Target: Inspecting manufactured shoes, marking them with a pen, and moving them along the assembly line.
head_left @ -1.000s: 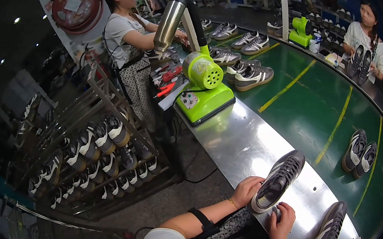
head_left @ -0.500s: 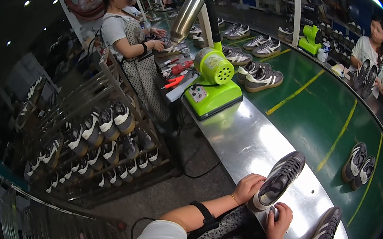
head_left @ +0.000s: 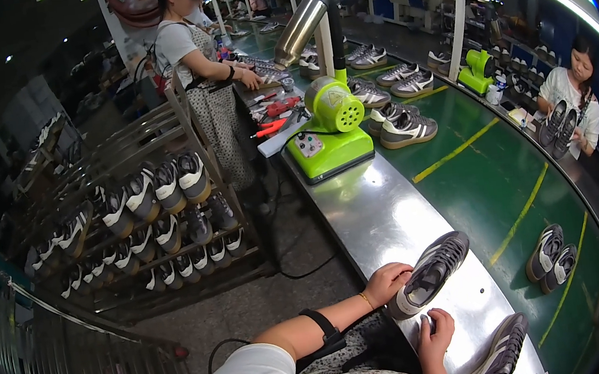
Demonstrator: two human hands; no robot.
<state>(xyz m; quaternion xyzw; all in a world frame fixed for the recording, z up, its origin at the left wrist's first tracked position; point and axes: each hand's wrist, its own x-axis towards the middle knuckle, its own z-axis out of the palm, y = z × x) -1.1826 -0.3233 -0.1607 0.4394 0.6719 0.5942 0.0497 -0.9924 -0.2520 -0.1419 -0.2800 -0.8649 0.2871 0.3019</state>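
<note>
A dark grey sneaker (head_left: 433,269) with white stripes and a gum sole stands on the metal bench, its toe pointing away and to the right. Around the near left side of its heel, my left hand (head_left: 388,284) has its fingers closed. My right hand (head_left: 436,333) is just behind the heel, fingers half curled and thumb apart, with nothing visible between them. Close to my right wrist, a second grey sneaker (head_left: 501,353) rests on the bench, partly cut off by the lower edge.
A bright green blower machine (head_left: 333,154) stands farther up the metal bench (head_left: 384,206). Sneakers ride on the green belt (head_left: 457,190) to the right. On the left is a rack (head_left: 221,185) full of shoes. One co-worker (head_left: 186,59) stands beyond it; another (head_left: 583,88) holds shoes across the belt.
The view has shifted slightly. My hands and the sneaker keep nearly the same places. The co-worker at the far bench has moved their hands over a shoe.
</note>
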